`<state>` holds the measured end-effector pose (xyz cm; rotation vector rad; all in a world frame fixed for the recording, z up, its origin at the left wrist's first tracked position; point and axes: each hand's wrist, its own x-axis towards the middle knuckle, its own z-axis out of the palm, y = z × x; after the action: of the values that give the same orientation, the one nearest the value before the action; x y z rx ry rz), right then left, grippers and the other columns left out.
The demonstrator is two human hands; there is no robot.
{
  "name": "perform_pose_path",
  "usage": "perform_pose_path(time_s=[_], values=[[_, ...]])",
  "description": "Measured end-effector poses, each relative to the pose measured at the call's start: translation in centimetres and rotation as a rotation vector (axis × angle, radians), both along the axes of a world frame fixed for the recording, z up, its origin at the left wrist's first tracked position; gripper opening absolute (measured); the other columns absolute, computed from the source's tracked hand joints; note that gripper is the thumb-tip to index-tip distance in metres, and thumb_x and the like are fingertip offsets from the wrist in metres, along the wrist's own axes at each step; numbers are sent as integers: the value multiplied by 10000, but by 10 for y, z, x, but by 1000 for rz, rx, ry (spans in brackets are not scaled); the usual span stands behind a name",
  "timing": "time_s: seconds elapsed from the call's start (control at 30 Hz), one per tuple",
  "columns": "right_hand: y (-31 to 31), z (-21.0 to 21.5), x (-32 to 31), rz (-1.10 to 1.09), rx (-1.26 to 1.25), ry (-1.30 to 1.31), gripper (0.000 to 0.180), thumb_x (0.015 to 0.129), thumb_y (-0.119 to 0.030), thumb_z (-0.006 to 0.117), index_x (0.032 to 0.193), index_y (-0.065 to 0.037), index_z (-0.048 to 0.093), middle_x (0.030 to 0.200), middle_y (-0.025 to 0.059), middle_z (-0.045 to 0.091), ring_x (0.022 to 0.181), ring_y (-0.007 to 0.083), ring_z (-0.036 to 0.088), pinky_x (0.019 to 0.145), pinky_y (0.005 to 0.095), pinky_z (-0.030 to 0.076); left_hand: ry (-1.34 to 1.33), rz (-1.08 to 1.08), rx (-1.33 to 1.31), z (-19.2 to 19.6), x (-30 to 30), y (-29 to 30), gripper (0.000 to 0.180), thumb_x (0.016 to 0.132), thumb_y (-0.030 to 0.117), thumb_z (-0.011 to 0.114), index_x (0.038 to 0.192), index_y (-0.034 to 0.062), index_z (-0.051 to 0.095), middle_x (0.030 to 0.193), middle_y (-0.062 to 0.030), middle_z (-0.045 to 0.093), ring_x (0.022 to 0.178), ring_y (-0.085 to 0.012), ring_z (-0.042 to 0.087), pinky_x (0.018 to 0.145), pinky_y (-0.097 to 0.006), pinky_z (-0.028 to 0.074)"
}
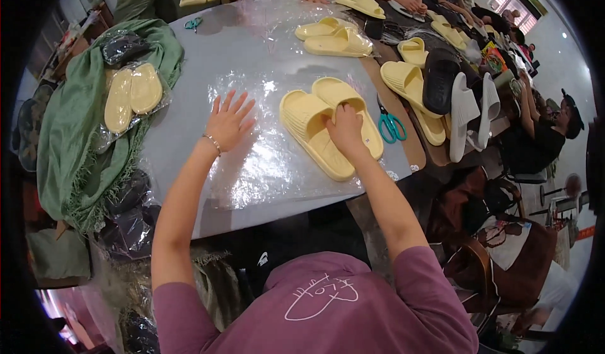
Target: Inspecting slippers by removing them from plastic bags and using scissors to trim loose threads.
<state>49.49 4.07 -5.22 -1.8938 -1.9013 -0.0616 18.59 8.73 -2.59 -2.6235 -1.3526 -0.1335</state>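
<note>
A pair of pale yellow slide slippers [302, 111] lies side by side on clear plastic bags, toes pointing away from me. My right hand [348, 130] is at their inner edges, fingers curled at the right slipper's strap opening and thumb toward the left one; the fingertips are partly hidden. Left of the pair, my left hand [230, 122] lies flat with fingers spread on the shiny clear plastic bags [258, 171]. It holds nothing. Teal-handled scissors [392, 127] rest just right of the slippers.
A green fringed cloth [72, 127] with bagged yellow slippers [133, 96] hangs over the table's left side. Yellow, black and white slippers [462, 111] crowd the right. Another pair [334, 37] sits farther back. Small teal snips [193, 24] lie far left. Other people work around the table.
</note>
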Motion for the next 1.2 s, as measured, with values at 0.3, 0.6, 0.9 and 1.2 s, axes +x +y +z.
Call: perform_pose_path(time_s=[0.3, 0.6, 0.9, 1.2], values=[[2, -5, -5, -9, 9, 51, 327, 787, -286, 590, 994, -35, 554, 1008, 133, 545, 998, 287, 506, 832, 465, 358, -89, 532, 39, -32, -17, 18, 738, 843, 485, 551, 1448, 182, 256, 1479, -148, 260, 1352, -364, 231, 1106, -473, 178], [-128, 38, 179, -198, 628, 498, 513, 714, -216, 762, 1143, -27, 555, 1152, 161, 548, 1167, 312, 454, 984, 397, 364, -517, 362, 118, -33, -68, -8, 786, 756, 231, 706, 1370, -55, 309, 1354, -257, 399, 1247, -378, 390, 1051, -408, 294], [-294, -221, 352, -1312, 608, 1128, 510, 858, -360, 604, 1219, -6, 533, 1241, 160, 538, 1137, 303, 507, 971, 371, 371, -705, 583, -203, -45, -111, 25, 768, 833, 362, 641, 1399, -18, 288, 1370, -249, 391, 1270, -356, 378, 1045, -406, 309], [-368, -346, 360, -1378, -94, 1020, 348, 803, -305, 621, 1019, -35, 660, 1034, 185, 649, 1001, 332, 601, 862, 379, 455, -410, -11, 3, 68, 149, -68, 506, 904, 160, 553, 1360, 20, 383, 1367, -163, 414, 1263, -323, 374, 1059, -417, 262]])
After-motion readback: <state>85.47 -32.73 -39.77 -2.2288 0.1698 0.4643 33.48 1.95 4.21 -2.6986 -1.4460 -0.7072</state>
